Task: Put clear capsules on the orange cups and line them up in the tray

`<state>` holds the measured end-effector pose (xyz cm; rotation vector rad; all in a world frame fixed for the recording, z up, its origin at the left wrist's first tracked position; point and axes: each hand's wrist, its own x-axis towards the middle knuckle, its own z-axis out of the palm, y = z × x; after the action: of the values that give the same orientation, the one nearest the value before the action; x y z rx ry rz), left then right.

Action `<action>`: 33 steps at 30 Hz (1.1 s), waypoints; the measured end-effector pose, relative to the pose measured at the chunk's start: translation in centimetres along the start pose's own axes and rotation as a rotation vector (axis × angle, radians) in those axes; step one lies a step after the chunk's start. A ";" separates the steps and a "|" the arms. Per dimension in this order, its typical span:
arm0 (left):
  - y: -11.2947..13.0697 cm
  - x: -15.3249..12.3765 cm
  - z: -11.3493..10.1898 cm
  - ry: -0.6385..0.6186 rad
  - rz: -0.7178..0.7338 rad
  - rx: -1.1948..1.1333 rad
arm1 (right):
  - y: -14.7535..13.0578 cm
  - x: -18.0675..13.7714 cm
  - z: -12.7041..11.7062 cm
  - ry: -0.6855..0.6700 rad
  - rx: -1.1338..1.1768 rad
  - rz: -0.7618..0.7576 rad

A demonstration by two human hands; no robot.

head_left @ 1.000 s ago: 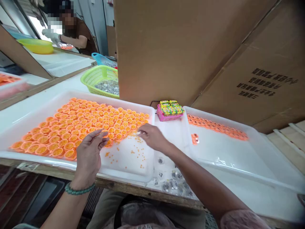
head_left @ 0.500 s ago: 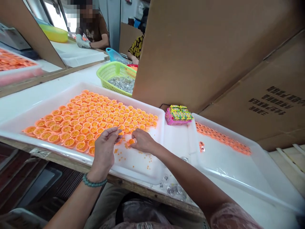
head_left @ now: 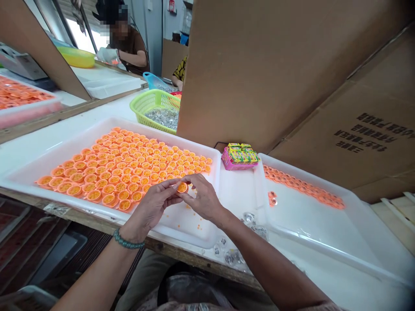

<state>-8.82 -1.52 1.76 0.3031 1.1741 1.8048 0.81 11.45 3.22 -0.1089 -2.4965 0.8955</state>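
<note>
My left hand (head_left: 153, 208) and my right hand (head_left: 202, 198) meet over the near right corner of a white tray (head_left: 194, 235). Between their fingertips they pinch one small orange cup (head_left: 182, 187) filled with yellow beads. The tray holds several rows of the same orange cups (head_left: 123, 166), packed close together. Loose orange beads (head_left: 197, 225) lie scattered on the tray floor below my hands. A green bead bracelet sits on my left wrist.
A second white tray (head_left: 324, 229) to the right holds a row of orange cups (head_left: 301, 186). A pink box (head_left: 240, 156) stands between the trays. Clear lids (head_left: 236, 255) lie at the table edge. A green basket (head_left: 155, 109) and cardboard wall (head_left: 275, 73) stand behind. Other people work at the far tables.
My hands have come together and lifted one orange cup off the tray floor; before, the right hand was picking it up and the left hovered apart.
</note>
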 end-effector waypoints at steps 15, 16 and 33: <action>-1.2 0.1 1.9 -0.102 -0.072 0.158 | 1.2 -2.5 -2.4 -0.084 0.040 0.072; -1.2 0.2 2.0 -0.109 -0.090 0.177 | 1.4 -2.5 -2.8 -0.119 0.072 0.090; -2.0 0.1 2.1 -0.024 -0.112 0.151 | 0.7 -4.0 -2.4 -0.103 -0.217 -0.069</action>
<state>-6.42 -0.05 1.16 0.3390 1.2878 1.6151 5.41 12.43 2.76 -0.0491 -2.6698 0.6153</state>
